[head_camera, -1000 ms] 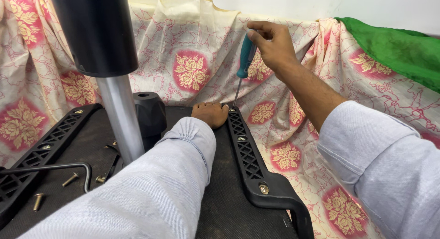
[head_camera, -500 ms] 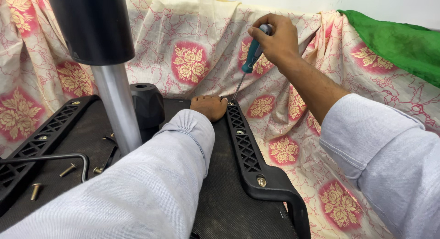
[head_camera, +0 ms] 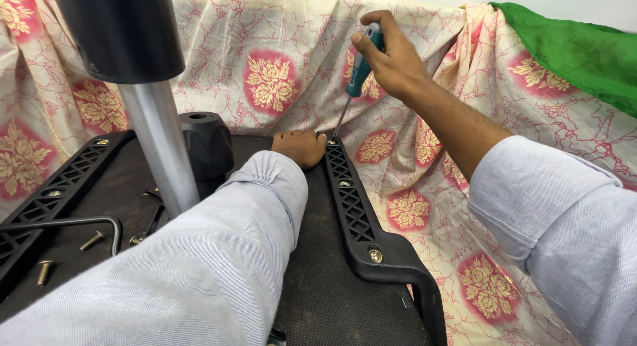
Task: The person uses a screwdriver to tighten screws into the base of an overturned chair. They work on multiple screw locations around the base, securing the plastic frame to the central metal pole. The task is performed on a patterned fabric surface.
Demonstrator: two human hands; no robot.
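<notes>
My right hand [head_camera: 397, 57] grips a teal-handled screwdriver [head_camera: 358, 70], held nearly upright. Its thin shaft tip meets the far end of a black plastic armrest bracket [head_camera: 355, 213] with a lattice pattern and brass screws. My left hand [head_camera: 300, 147] rests closed on the black underside of an overturned chair seat [head_camera: 332, 293], right beside the screwdriver tip. A grey sleeve covers my left forearm across the seat. What the left fingers pinch, if anything, is hidden.
A silver gas-lift column with a black cover [head_camera: 142, 87] rises from the seat at left, next to a black knob [head_camera: 207, 147]. A second black bracket [head_camera: 46, 200], a bent metal lever [head_camera: 73, 223] and loose brass screws [head_camera: 45, 272] lie left. Floral cloth [head_camera: 279, 67] and green fabric [head_camera: 577, 51] lie behind.
My right hand has shifted its grip around the screwdriver handle, turning it, while the tip stays at the bracket's far end. The left hand has stayed in place.
</notes>
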